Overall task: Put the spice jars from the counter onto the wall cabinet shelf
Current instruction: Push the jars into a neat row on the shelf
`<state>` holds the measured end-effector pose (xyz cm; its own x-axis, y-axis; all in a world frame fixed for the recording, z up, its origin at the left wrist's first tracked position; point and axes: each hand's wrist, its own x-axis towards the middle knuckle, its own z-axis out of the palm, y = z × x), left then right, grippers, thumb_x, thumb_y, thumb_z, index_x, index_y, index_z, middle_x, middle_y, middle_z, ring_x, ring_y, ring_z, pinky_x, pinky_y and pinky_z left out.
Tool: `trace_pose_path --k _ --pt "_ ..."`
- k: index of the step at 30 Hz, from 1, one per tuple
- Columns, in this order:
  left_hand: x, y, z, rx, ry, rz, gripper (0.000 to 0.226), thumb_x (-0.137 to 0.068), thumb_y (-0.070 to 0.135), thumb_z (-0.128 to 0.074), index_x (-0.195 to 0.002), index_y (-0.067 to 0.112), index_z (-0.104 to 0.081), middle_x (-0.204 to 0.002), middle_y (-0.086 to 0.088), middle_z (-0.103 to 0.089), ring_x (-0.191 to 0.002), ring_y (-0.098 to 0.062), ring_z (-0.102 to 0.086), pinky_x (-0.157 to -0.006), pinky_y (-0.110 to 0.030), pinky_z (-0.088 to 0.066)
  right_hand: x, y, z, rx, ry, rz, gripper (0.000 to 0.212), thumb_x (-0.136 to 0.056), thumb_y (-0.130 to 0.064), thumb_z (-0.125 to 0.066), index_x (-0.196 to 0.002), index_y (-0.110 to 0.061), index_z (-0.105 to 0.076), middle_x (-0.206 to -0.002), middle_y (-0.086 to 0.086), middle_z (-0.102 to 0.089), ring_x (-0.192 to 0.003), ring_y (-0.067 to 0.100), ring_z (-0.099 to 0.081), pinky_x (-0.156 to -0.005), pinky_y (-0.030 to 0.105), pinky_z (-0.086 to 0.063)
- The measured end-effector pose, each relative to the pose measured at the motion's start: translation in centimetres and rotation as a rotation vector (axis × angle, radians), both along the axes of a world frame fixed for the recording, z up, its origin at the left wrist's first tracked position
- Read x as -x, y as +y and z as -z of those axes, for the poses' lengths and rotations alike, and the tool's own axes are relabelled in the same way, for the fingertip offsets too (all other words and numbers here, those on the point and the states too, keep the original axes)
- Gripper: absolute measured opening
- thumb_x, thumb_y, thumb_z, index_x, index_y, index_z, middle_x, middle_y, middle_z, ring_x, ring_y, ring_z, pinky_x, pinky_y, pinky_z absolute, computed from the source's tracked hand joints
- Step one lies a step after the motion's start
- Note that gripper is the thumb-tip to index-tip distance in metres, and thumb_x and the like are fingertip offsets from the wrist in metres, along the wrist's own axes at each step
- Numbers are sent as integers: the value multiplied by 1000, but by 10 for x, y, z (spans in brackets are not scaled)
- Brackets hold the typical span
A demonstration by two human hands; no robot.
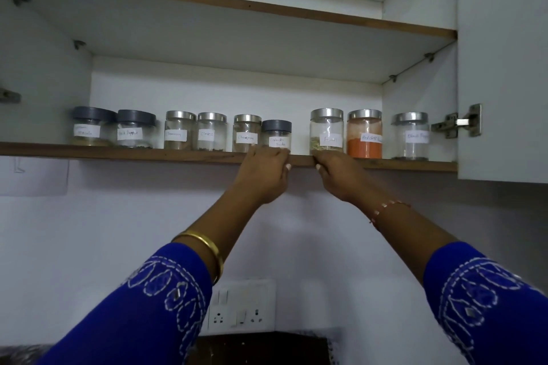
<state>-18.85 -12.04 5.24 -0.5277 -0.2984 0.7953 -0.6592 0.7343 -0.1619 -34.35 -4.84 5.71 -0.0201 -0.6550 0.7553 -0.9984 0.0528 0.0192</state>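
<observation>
Up high, I see both hands at the front edge of the cabinet shelf point(148, 152). My left hand point(264, 172) curls its fingers round the bottom of the dark-lidded coriander jar point(276, 133). My right hand point(338, 175) grips the bottom of the silver-lidded fennel jar point(326, 131). Both jars stand upright on the shelf, in a row with seven other spice jars point(180, 130).

Nine labelled spice jars point(326, 132) stand upright along the shelf point(118, 152).
</observation>
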Motion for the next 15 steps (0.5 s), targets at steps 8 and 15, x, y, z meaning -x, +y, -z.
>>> trace_pose_path --k 8,15 --pt "-15 22 9 -137 -106 -34 52 -98 23 -33 -145 6 -19 -154 -13 -21 -145 -28 -13 -119 -42 -6 -7 34 8 -206 7 188 57 -98 -24 -41 -148 -9 -19 -153 14 -25 -140 31 -25 -115 47 -25" --pt "-23 41 -10 -237 -129 4 38 -98 22 -33 -130 3 -39 -134 -15 -45 -125 -31 -42 -107 -43 -30 16 66 -2 -236 -43 327 61 -98 -33 -39 -149 -11 -13 -150 19 -26 -137 37 -28 -113 47 -28"
